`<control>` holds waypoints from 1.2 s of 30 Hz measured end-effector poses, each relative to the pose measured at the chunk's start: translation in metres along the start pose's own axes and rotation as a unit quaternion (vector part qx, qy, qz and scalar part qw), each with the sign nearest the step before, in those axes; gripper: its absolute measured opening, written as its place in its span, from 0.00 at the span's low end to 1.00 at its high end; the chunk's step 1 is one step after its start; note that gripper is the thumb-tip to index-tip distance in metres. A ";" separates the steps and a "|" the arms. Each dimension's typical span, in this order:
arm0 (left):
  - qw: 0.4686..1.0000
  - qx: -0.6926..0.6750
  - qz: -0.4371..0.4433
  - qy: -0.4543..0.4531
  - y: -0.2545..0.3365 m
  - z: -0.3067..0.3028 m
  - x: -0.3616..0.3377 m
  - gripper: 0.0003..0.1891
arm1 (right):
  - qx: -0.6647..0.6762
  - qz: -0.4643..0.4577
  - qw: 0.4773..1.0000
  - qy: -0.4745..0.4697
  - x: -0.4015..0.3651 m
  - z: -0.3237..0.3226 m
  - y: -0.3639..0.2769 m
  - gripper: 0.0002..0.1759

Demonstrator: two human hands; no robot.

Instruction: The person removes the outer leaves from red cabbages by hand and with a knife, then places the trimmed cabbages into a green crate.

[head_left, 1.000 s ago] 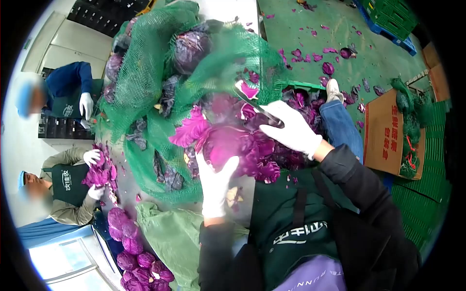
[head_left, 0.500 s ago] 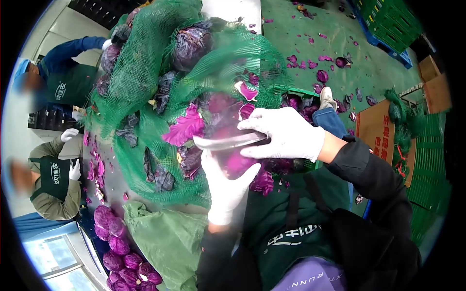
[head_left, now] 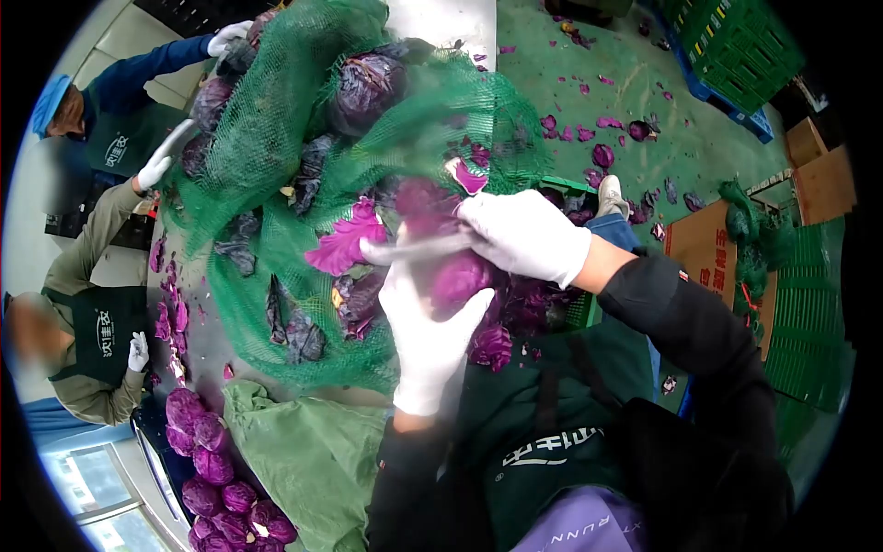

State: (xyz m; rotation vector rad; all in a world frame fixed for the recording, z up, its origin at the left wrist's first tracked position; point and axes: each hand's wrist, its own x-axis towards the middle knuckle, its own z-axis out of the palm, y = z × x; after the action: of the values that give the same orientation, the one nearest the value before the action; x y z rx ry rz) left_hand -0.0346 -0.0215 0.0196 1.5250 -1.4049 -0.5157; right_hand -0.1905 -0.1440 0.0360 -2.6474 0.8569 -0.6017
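My right hand [head_left: 529,237], in a white glove, is closed around the handle of a knife [head_left: 414,249], whose blade points left and is blurred. Below it, my left hand [head_left: 425,336], also gloved, cups a purple cabbage [head_left: 460,279] between thumb and fingers. The blade lies across the upper part of this cabbage, over my left fingertips. A loose purple leaf [head_left: 349,238] is just left of the blade. Green netting [head_left: 267,166] spreads over the table around them, with a large dark cabbage [head_left: 369,92] at its top.
Purple cabbages [head_left: 213,465] are heaped at lower left beside a green sack [head_left: 299,451]. Two co-workers, one in blue sleeves [head_left: 138,69] and one in olive [head_left: 87,244], are at the left. A green crate [head_left: 581,311], a cardboard box [head_left: 704,241] and floor scraps lie right.
The knife has tilted slightly, and my right hand has shifted a little left and down. The olive-sleeved co-worker has stretched one arm up toward the netting. The blue-sleeved co-worker's hand has moved up.
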 end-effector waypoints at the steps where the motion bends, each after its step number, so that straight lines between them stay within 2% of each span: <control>1: 0.999 -0.037 -0.002 -0.012 0.003 -0.001 0.005 0.52 | 0.004 0.012 1.000 0.015 0.001 0.003 0.004 0.11; 2: 0.997 -0.074 -0.005 -0.023 0.005 -0.002 0.009 0.53 | 0.023 0.020 0.999 0.040 0.003 0.004 0.007 0.08; 3: 0.999 -0.041 0.030 0.018 0.005 0.001 0.011 0.49 | 0.036 0.028 0.997 0.054 0.004 0.007 0.009 0.08; 5: 0.999 -0.026 0.000 0.020 0.004 0.002 0.009 0.48 | 0.066 0.046 0.993 0.083 0.007 0.010 0.014 0.07; 6: 1.000 -0.018 -0.015 0.020 0.002 0.003 0.007 0.48 | 0.083 0.094 0.991 0.055 0.008 0.005 0.014 0.07; 9: 0.999 -0.015 0.025 0.037 -0.002 0.004 0.003 0.48 | 0.073 0.161 0.979 0.106 0.009 0.012 0.034 0.08; 10: 0.999 0.027 0.000 -0.028 0.002 -0.004 -0.005 0.56 | 0.091 0.232 0.965 0.079 0.005 0.025 0.055 0.10; 11: 0.997 0.051 0.043 -0.026 -0.002 -0.004 -0.011 0.57 | 0.061 0.245 0.965 0.070 -0.001 0.034 0.063 0.11; 13: 0.997 0.079 0.005 0.002 -0.010 -0.003 -0.020 0.55 | 0.064 0.247 0.963 0.091 -0.002 0.044 0.062 0.11; 16: 0.999 0.027 -0.023 -0.011 -0.004 -0.007 -0.019 0.58 | 0.003 0.226 0.967 0.119 0.002 0.020 0.039 0.12; 19: 0.988 0.139 0.066 0.011 -0.012 -0.011 -0.024 0.58 | -0.015 0.128 0.967 0.222 -0.003 -0.013 -0.011 0.14; 21: 0.979 0.178 0.098 -0.018 -0.003 -0.016 -0.027 0.48 | 0.120 0.051 0.975 0.180 -0.013 -0.003 -0.025 0.11; 22: 0.968 0.209 0.126 -0.049 0.001 -0.019 -0.027 0.45 | 0.156 0.080 0.978 0.110 -0.016 0.009 -0.026 0.09; 23: 0.954 0.241 0.158 -0.081 0.004 -0.021 -0.028 0.43 | 0.185 0.121 0.969 0.111 -0.015 0.022 -0.023 0.10; 24: 0.962 0.221 0.145 -0.071 0.009 -0.021 -0.031 0.36 | 0.198 0.162 0.961 0.102 -0.014 0.036 -0.014 0.11; 25: 0.961 0.226 0.141 -0.072 0.010 -0.024 -0.034 0.37 | 0.209 0.200 0.952 0.094 -0.013 0.046 -0.005 0.12; 26: 0.960 0.232 0.138 -0.071 0.010 -0.029 -0.039 0.37 | 0.231 0.199 0.950 0.063 -0.014 0.050 -0.001 0.11; 27: 0.959 0.240 0.134 -0.071 0.010 -0.034 -0.043 0.38 | 0.191 0.162 0.966 0.066 -0.017 0.056 -0.004 0.12; 29: 0.960 0.255 0.100 -0.064 0.019 -0.040 -0.052 0.42 | 0.228 0.170 0.957 0.062 -0.024 0.070 -0.021 0.13; 30: 0.964 0.244 0.090 -0.052 0.022 -0.039 -0.057 0.45 | 0.316 0.197 0.926 0.057 -0.024 0.066 -0.033 0.16; 31: 0.969 0.233 0.079 -0.040 0.025 -0.038 -0.062 0.47 | 0.333 0.216 0.918 0.004 -0.025 0.058 -0.040 0.18; 32: 0.964 0.252 0.075 -0.041 0.028 -0.032 -0.063 0.54 | 0.338 0.208 0.918 0.007 -0.025 0.066 -0.044 0.19; 33: 0.939 0.336 0.067 -0.039 0.031 -0.023 -0.065 0.56 | 0.344 0.199 0.918 0.009 -0.024 0.072 -0.049 0.22; 34: 0.933 0.351 0.078 -0.024 0.021 -0.022 -0.066 0.56 | 0.285 0.190 0.939 -0.009 -0.025 0.075 -0.050 0.23; 35: 0.926 0.365 0.093 -0.007 0.010 -0.022 -0.064 0.57 | 0.340 0.219 0.914 -0.023 -0.024 0.068 -0.050 0.23; 36: 0.940 0.334 0.069 -0.008 0.011 -0.026 -0.058 0.56 | 0.393 0.247 0.885 -0.034 -0.023 0.057 -0.049 0.24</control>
State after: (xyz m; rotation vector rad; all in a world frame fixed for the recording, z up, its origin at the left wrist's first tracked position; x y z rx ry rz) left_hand -0.0334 0.0428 0.0235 1.9226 -1.7908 0.0581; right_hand -0.1560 -0.0832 -0.0012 -1.6303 0.9535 -0.5552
